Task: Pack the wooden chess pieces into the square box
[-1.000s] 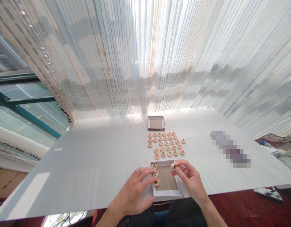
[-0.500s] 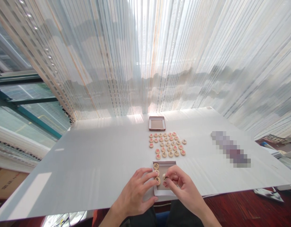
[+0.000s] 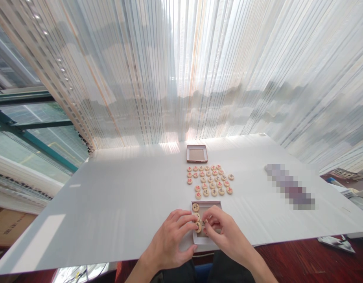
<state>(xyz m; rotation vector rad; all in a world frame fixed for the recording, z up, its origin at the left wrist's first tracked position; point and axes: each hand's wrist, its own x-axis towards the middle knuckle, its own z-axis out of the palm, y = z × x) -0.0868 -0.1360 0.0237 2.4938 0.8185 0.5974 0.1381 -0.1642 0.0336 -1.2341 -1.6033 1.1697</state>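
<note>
1. In the near box (image 3: 199,240), three round pieces (image 3: 196,207) are lined up left.
2. Two are touched by the left hand (image 3: 173,239), fingers loosely spread.
3. Beside them, a fourth piece (image 3: 203,223) is pinched by the right hand (image 3: 224,232)!

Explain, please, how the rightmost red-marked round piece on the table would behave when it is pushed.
The red-marked piece lies flat on its broad face, so it would probably slide rather than tip. The white tabletop looks smooth, so the piece may slip easily. Its round outline suggests that it could roll if stood on edge.
</note>
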